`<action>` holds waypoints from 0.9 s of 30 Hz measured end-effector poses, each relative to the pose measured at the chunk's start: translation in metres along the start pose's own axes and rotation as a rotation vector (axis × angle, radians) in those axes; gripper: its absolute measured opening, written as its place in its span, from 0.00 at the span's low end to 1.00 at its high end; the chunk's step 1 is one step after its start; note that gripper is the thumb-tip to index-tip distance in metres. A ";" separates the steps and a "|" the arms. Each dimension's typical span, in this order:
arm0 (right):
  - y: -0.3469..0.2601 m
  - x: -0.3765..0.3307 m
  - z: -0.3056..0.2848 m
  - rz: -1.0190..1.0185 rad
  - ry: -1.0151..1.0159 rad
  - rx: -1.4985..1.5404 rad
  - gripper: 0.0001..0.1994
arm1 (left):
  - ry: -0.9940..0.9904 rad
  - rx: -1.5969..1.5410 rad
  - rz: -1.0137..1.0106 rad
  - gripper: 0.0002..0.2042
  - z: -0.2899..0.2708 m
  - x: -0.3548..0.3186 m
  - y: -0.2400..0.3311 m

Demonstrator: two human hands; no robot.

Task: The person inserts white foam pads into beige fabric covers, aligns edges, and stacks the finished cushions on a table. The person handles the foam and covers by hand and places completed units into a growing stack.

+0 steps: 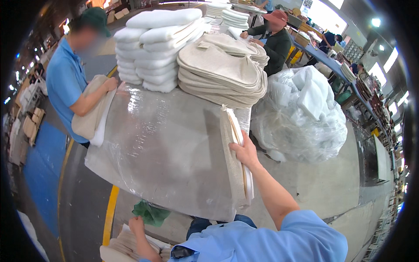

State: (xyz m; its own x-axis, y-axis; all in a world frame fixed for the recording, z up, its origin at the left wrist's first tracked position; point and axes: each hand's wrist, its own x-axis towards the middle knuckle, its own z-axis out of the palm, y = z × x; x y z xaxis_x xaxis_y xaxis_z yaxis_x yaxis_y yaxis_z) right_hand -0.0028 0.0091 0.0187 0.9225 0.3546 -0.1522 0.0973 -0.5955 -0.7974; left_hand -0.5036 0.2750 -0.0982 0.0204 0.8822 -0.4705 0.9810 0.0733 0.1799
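Two hands: right hand point(245, 153) on beige cover point(238, 144), left hand point(136, 224) low.

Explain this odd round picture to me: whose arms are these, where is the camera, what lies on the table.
The camera sits on a person's head and looks down through a fisheye lens, so edges bend. The right hand presses on a flat beige fabric piece with white padding at the edge of the plastic-wrapped grey table. The left hand reaches down to a low stack of beige fabric pieces. On the table lie a pile of beige fabric covers and stacked white foam pads. A co-worker in a blue shirt stands opposite.
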 end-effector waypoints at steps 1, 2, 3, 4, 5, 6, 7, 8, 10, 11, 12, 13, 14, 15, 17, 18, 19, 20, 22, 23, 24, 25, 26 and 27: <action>-0.010 0.007 -0.006 -0.010 0.015 -0.020 0.44 | 0.146 0.077 0.076 0.23 0.000 -0.007 0.007; -0.013 0.008 -0.005 -0.017 0.015 -0.013 0.44 | 0.290 0.155 0.150 0.25 -0.002 -0.012 0.013; -0.015 0.006 -0.004 -0.020 0.017 -0.007 0.44 | 0.283 -0.002 0.204 0.26 -0.005 -0.016 0.025; -0.016 0.004 -0.002 -0.019 0.016 -0.002 0.44 | 0.270 -0.155 0.259 0.27 -0.005 -0.023 0.045; -0.019 -0.002 0.001 -0.070 0.010 0.023 0.44 | 0.253 -0.308 0.308 0.28 0.000 -0.032 0.069; -0.023 -0.009 0.003 -0.098 0.000 0.039 0.44 | 0.113 -0.566 0.408 0.27 0.004 -0.040 0.100; -0.022 -0.017 0.002 -0.114 -0.004 0.038 0.45 | -0.056 -0.820 0.505 0.26 0.012 -0.055 0.144; -0.020 -0.025 0.001 -0.134 -0.011 0.035 0.45 | -0.187 -0.922 0.666 0.24 0.018 -0.074 0.195; -0.013 -0.036 0.001 -0.183 -0.026 0.050 0.47 | -0.348 -0.960 0.777 0.33 0.029 -0.127 0.300; -0.013 -0.040 0.002 -0.175 -0.043 0.066 0.47 | -0.427 -1.014 0.848 0.35 0.030 -0.148 0.347; -0.012 -0.039 0.000 -0.166 -0.057 0.078 0.47 | -0.489 -1.092 0.858 0.34 0.030 -0.166 0.395; -0.012 -0.034 -0.004 -0.140 -0.095 0.092 0.49 | -0.549 -1.167 0.863 0.33 0.029 -0.178 0.429; -0.013 -0.030 -0.005 -0.199 -0.097 0.071 0.48 | -0.548 -1.183 0.821 0.34 0.029 -0.177 0.449; -0.014 -0.030 -0.002 -0.268 -0.110 0.057 0.46 | -0.528 -1.203 0.776 0.35 0.028 -0.166 0.463; 0.000 -0.016 -0.006 -0.327 -0.204 0.145 0.42 | -0.462 -1.215 0.725 0.34 0.035 -0.144 0.476; 0.014 0.000 -0.011 -0.320 -0.288 0.246 0.38 | -0.410 -1.210 0.721 0.33 0.041 -0.137 0.479; 0.022 0.009 -0.015 -0.294 -0.377 0.349 0.35 | -0.366 -1.194 0.703 0.31 0.049 -0.134 0.479; 0.023 0.023 -0.013 -0.311 -0.299 0.315 0.32 | -0.359 -1.192 0.691 0.28 0.052 -0.128 0.477; 0.008 0.070 -0.022 -0.336 -0.127 0.236 0.26 | -0.367 -1.187 0.672 0.24 0.055 -0.129 0.481; -0.006 0.094 -0.022 -0.379 -0.132 0.286 0.24 | -0.335 -1.154 0.672 0.22 0.054 -0.129 0.484; -0.020 0.118 -0.019 -0.420 -0.132 0.332 0.22 | -0.310 -1.121 0.674 0.20 0.055 -0.131 0.488; -0.030 0.136 -0.013 -0.455 -0.135 0.379 0.21 | -0.286 -1.086 0.672 0.19 0.056 -0.133 0.492; -0.036 0.152 -0.005 -0.367 -0.217 0.385 0.20 | -0.288 -1.094 0.671 0.19 0.056 -0.136 0.495; -0.044 0.165 0.008 -0.282 -0.310 0.397 0.19 | -0.274 -1.102 0.664 0.18 0.056 -0.134 0.496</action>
State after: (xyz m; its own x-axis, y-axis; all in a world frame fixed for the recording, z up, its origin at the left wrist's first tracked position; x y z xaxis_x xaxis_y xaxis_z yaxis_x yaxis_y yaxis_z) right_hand 0.1420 0.1001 0.0241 0.7231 0.6905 -0.0179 0.1211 -0.1523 -0.9809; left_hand -0.0087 0.1669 0.0055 0.6010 0.7841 -0.1552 0.1007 0.1183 0.9879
